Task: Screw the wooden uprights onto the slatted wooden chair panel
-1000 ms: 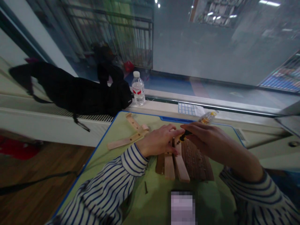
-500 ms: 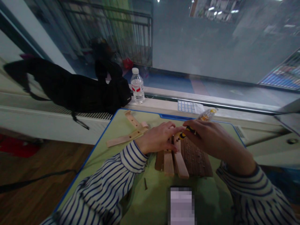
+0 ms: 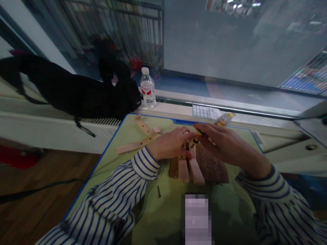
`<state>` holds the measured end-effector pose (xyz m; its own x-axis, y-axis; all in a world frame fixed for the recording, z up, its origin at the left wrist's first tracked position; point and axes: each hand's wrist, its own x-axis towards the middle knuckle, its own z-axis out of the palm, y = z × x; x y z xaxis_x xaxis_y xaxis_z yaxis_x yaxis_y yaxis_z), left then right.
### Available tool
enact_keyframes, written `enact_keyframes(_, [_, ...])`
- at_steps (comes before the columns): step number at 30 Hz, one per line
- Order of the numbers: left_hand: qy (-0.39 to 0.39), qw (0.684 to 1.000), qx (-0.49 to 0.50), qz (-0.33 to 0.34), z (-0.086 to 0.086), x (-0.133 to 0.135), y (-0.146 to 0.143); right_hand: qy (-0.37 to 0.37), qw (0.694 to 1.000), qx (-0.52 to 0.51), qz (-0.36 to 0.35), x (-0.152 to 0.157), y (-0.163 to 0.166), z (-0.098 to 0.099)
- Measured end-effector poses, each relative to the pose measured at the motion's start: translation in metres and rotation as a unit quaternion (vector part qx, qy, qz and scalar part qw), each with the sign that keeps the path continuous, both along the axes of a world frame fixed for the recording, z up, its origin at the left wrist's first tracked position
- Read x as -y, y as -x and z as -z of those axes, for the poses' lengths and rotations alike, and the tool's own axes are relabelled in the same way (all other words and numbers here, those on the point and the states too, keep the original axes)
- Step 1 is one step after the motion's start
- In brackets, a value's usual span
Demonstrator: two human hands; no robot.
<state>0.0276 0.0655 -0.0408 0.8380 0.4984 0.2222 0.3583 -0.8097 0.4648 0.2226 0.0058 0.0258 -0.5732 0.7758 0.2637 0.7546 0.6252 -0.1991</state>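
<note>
My right hand (image 3: 224, 143) is closed around a yellow-and-black screwdriver (image 3: 197, 139), which slants down to a wooden strip (image 3: 196, 170). Where the tip meets the wood is too small to make out clearly. From the left, my left hand (image 3: 175, 143) grips the pale strips, its thumb near the tip and its fingers bent over them. A second wooden strip (image 3: 183, 170) lies beside the first. Both rest on a brown, rough-faced board (image 3: 213, 166). My left fingers partly hide the strips' far ends.
Joined wooden pieces with holes (image 3: 145, 139) lie at the table's (image 3: 122, 166) far left. A loose screw (image 3: 159, 191) and a blurred-out phone-like object (image 3: 196, 217) are nearer me. A water bottle (image 3: 148, 88), black bag (image 3: 84, 95) and clear bag (image 3: 224, 119) sit beyond.
My right hand has shifted slightly left and its fingers have straightened along the screwdriver. My left hand keeps its hold on the strips. The whole view has shifted a little.
</note>
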Motion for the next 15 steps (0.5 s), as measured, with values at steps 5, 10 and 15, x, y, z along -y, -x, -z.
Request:
enact_keyframes(5, [0.003,1.000,-0.012,-0.003,-0.0021,0.0005,-0.0001,0.009,0.999,-0.034,-0.024,-0.0024,-0.0017,0.0014])
enact_keyframes(10, [-0.001,1.000,-0.016,-0.014,-0.0017,0.0012,0.0015,-0.001,0.999,-0.044,0.003,-0.0058,-0.0002,0.0053])
enact_keyframes(15, [-0.002,1.000,-0.016,-0.007,-0.0052,0.0022,0.0024,-0.008,0.999,-0.042,0.029,-0.0030,0.0028,0.0097])
